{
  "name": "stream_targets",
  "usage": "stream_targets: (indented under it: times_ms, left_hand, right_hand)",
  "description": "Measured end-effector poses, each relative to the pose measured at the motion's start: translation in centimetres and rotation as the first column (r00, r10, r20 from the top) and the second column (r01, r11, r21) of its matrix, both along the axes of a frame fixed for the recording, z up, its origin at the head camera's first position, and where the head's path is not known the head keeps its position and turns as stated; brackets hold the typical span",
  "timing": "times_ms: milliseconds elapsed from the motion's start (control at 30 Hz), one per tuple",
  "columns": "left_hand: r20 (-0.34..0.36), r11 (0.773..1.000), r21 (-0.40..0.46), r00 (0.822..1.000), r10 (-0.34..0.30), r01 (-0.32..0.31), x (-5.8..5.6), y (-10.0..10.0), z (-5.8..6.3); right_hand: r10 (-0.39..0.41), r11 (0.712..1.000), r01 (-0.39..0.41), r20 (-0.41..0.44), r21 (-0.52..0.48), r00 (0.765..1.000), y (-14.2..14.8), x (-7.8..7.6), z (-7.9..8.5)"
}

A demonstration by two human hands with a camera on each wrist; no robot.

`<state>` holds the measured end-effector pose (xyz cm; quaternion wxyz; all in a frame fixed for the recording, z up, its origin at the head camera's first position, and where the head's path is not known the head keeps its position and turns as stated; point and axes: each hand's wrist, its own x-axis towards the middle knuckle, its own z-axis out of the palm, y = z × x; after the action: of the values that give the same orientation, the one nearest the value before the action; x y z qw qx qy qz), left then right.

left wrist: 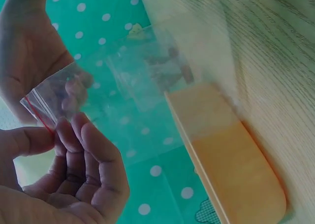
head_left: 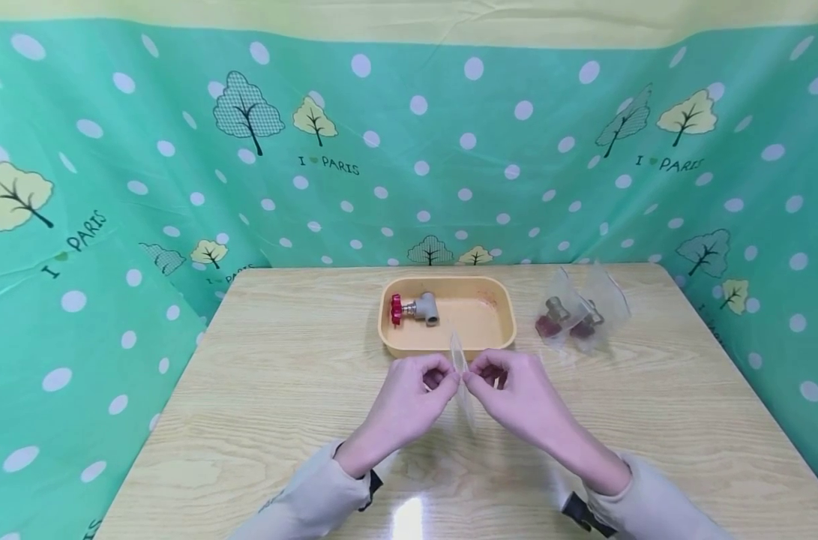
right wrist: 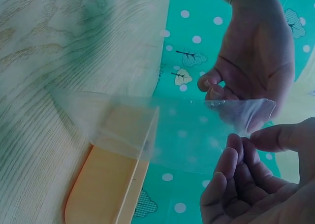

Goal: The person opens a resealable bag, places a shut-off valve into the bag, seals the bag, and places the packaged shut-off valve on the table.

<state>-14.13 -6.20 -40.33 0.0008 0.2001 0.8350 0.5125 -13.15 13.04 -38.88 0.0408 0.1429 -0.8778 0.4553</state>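
Note:
A clear zip bag point(head_left: 456, 351) hangs upright between my two hands, just in front of the tan tray. My left hand point(head_left: 409, 394) pinches one side of its mouth between thumb and fingertips. On the opposite side, my right hand point(head_left: 516, 386) pinches it the same way. The left wrist view shows a red line along the bag's point(left wrist: 135, 81) mouth, near my left thumb. Seen from the right wrist, the bag point(right wrist: 184, 130) is see-through, and no object shows inside it.
Behind my hands sits the tan tray point(head_left: 449, 353), holding a grey valve point(head_left: 423, 307) with a red handwheel point(head_left: 396, 310) at its left end. Two clear bags, one point(head_left: 557, 311) beside the other point(head_left: 600, 307), each with a red-handled valve inside, lie right of it on the wooden table point(head_left: 280, 390).

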Motion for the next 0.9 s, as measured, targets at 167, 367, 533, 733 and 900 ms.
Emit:
stream_targets:
  times_ms: [167,367,533,733,900]
  left_hand:
    - [-0.016,1.0,-0.013,1.0,0.006,-0.006,0.3,-0.2,-0.1]
    - [-0.026,1.0,-0.026,0.999,-0.019,0.018,0.5,-0.2,-0.2]
    - [-0.007,1.0,-0.029,1.0,0.005,-0.006,0.2,-0.2,-0.6]
    - [-0.004,0.999,-0.047,1.0,0.018,-0.018,-0.4,-0.3,-0.7]
    - [-0.058,0.997,-0.073,0.998,-0.004,0.0,-0.6,-0.4,-0.8]
  right_hand:
    - [-0.044,0.999,0.043,0.066,0.013,0.997,0.2,0.0,0.1]
    - [-0.036,0.999,0.033,0.092,0.025,0.995,0.1,-0.4,0.0]
    - [0.008,1.0,-0.009,0.076,0.007,0.997,0.0,-0.5,-0.2]
    - [0.031,0.999,-0.031,0.062,0.013,0.998,0.0,-0.3,-0.1]
    - [0.002,0.999,-0.005,0.069,0.044,0.998,0.1,-0.1,0.1]
